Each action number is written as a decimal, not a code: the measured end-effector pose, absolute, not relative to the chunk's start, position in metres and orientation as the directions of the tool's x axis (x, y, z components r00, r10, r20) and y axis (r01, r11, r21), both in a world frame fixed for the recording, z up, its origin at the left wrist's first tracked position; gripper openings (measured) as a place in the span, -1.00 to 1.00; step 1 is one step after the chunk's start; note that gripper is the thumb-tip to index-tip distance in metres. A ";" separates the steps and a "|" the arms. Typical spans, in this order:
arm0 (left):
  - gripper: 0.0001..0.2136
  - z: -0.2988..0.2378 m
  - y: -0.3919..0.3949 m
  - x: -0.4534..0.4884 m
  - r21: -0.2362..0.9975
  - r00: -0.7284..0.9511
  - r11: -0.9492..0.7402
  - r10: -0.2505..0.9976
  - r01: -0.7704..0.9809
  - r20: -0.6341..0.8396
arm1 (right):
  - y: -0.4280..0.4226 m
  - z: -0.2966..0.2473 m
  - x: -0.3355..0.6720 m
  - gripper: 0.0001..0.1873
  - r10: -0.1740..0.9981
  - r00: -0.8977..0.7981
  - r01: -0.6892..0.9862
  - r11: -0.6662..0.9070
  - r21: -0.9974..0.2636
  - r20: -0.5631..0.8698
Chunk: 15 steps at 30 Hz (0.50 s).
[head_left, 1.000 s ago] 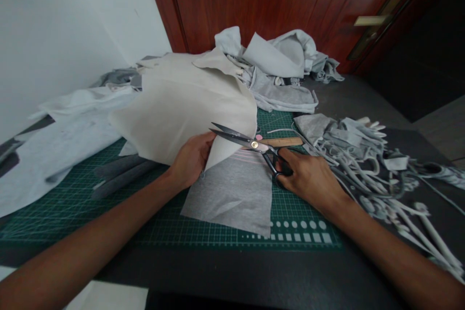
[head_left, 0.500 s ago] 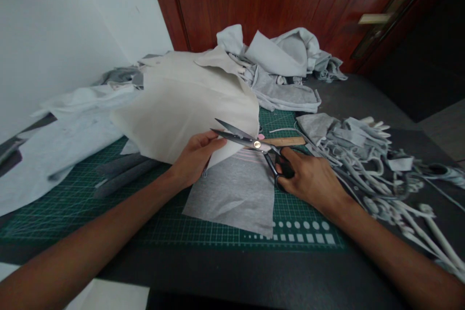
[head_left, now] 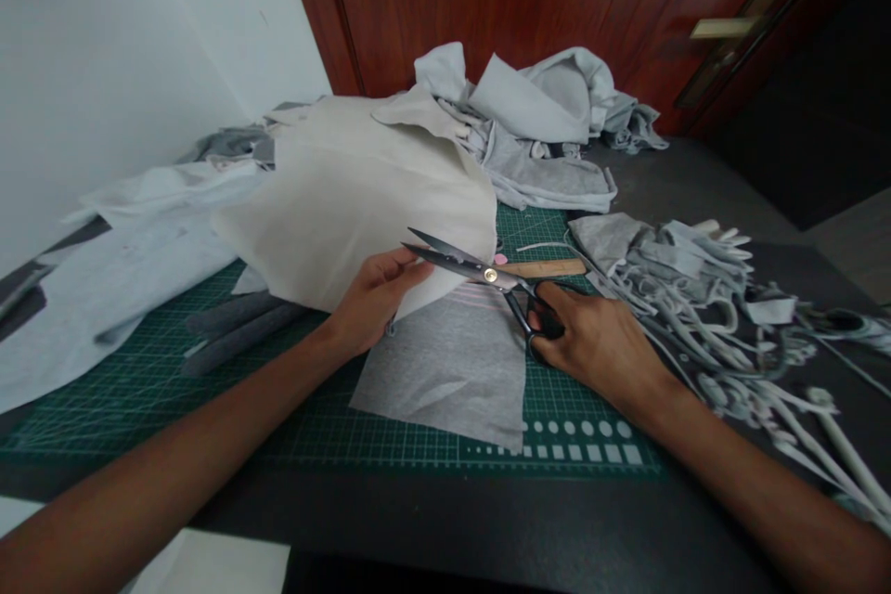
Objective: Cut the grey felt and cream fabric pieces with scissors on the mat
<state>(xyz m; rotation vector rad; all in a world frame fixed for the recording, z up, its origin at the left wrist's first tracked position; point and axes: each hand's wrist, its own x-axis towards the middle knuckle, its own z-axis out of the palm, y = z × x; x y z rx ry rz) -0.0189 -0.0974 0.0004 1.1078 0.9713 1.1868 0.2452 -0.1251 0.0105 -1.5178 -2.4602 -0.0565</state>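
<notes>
Dark-handled fabric scissors (head_left: 491, 275) are gripped in my right hand (head_left: 591, 334), their blades slightly apart and pointing left. The blade tips lie over the cream fabric (head_left: 348, 176), close to the thumb of my left hand (head_left: 380, 292). That hand is closed, thumb against fingers, on the lower edge of the cream fabric. Beneath the scissors a grey fabric piece (head_left: 449, 371) with faint pink lines near its top lies flat on the green cutting mat (head_left: 306, 427). A wooden ruler (head_left: 549, 268) shows behind the scissors, partly covered.
Grey fabric scraps and cords (head_left: 696, 297) are heaped at the right. Crumpled light grey cloth (head_left: 543, 102) lies at the back by a red-brown door (head_left: 487, 0). White cloth (head_left: 139, 241) and dark grey rolls (head_left: 240, 334) sit at the left.
The scissors and both hands stay almost in place. The blade tips have shifted very slightly left; the whole view has moved a little.
</notes>
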 end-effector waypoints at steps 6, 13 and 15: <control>-0.78 0.001 -0.098 -0.020 0.978 0.155 0.043 0.988 -0.203 -0.012 | -0.125 0.013 0.244 -0.90 0.885 -0.419 0.892 0.443 -0.090 0.201; -0.82 0.002 -0.096 -0.020 0.982 0.128 0.042 0.992 -0.182 -0.018 | -0.127 0.014 0.241 -0.88 0.886 -0.429 0.892 0.447 -0.074 0.175; -0.85 0.000 -0.095 -0.020 0.982 0.098 0.033 0.995 -0.188 -0.015 | -0.128 0.012 0.240 -0.86 0.881 -0.436 0.889 0.453 -0.065 0.181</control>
